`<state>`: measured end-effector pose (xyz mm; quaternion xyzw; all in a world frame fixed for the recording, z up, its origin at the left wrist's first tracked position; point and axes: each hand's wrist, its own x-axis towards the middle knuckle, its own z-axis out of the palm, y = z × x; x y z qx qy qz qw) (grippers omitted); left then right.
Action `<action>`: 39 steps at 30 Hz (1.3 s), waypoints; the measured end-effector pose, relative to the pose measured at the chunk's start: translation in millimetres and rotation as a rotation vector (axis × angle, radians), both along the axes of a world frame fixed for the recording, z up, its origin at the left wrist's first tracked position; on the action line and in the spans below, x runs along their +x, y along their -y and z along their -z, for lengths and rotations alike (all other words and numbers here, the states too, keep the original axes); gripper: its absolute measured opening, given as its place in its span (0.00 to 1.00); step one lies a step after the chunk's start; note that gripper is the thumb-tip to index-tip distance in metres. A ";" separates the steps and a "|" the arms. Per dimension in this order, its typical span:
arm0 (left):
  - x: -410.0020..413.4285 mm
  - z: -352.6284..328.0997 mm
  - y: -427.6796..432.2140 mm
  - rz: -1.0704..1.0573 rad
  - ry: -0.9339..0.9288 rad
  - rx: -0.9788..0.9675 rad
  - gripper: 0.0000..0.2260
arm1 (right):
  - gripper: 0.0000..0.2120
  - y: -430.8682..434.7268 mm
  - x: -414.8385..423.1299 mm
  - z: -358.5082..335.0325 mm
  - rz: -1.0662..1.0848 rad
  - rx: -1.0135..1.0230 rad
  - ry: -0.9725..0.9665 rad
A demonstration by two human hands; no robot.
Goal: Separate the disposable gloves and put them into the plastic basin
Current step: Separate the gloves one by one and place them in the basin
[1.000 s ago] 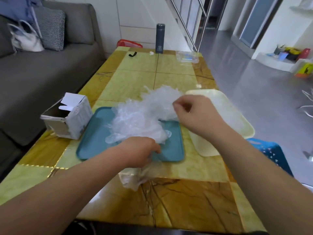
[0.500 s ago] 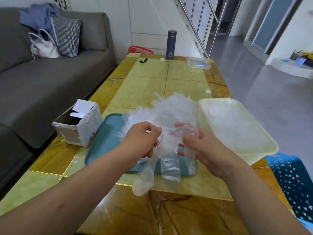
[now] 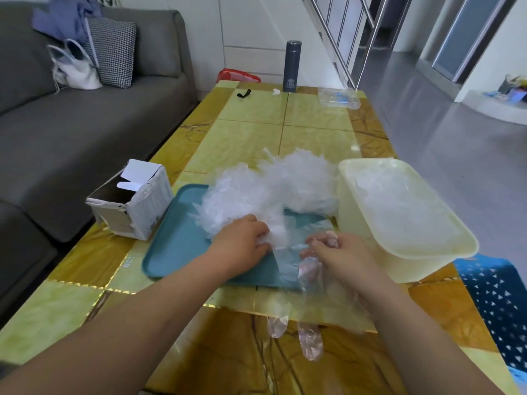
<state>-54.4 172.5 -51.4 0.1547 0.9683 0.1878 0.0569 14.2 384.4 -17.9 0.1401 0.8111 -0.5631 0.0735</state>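
Note:
A heap of clear disposable gloves [image 3: 273, 189] lies on a teal tray [image 3: 176, 246] in the middle of the table. My left hand [image 3: 242, 240] grips the near edge of the heap. My right hand [image 3: 336, 252] pinches one clear glove [image 3: 309, 309], whose fingers trail down over the table's front part. The cream plastic basin [image 3: 445, 246] stands just right of the tray, with some clear gloves inside it.
An open white cardboard box [image 3: 134, 203] sits left of the tray. At the far end of the table stand a dark flask [image 3: 291, 67], a clear packet [image 3: 339, 98] and a small black item [image 3: 243, 94]. A grey sofa [image 3: 85, 124] runs along the left.
Both hands have dropped from above the tray to the heap's near edge. The glove held up between them now hangs from my right hand, and my left hand has moved onto the heap.

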 end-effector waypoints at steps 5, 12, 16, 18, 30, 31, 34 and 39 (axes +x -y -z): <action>-1.9 -1.3 12.5 -0.049 0.030 0.244 0.08 | 0.08 3.0 -2.2 -0.9 -0.039 0.025 0.037; -5.6 -37.8 25.4 -0.304 -0.157 0.649 0.06 | 0.09 10.6 5.1 -3.5 -0.076 0.001 -0.032; -4.8 -81.6 29.9 -0.383 -0.150 0.892 0.05 | 0.09 14.2 7.3 -5.7 0.016 -0.054 -0.086; -2.0 -98.4 32.5 -0.340 -0.056 1.063 0.06 | 0.09 16.2 8.3 -11.2 0.014 -0.120 -0.101; 28.6 -110.1 18.8 0.035 0.259 0.784 0.04 | 0.16 18.4 13.1 -45.6 -0.313 -0.224 -0.334; 29.9 -109.5 14.9 0.057 0.285 0.757 0.04 | 0.11 20.2 13.9 -44.0 -0.292 -0.210 -0.327; 27.3 -107.9 13.5 -0.008 0.349 0.797 0.08 | 0.08 17.8 10.9 -36.5 -0.197 -0.226 -0.302; 23.2 -95.3 35.4 -0.103 0.712 0.966 0.21 | 0.02 10.1 9.2 -30.7 -0.062 -0.347 -0.293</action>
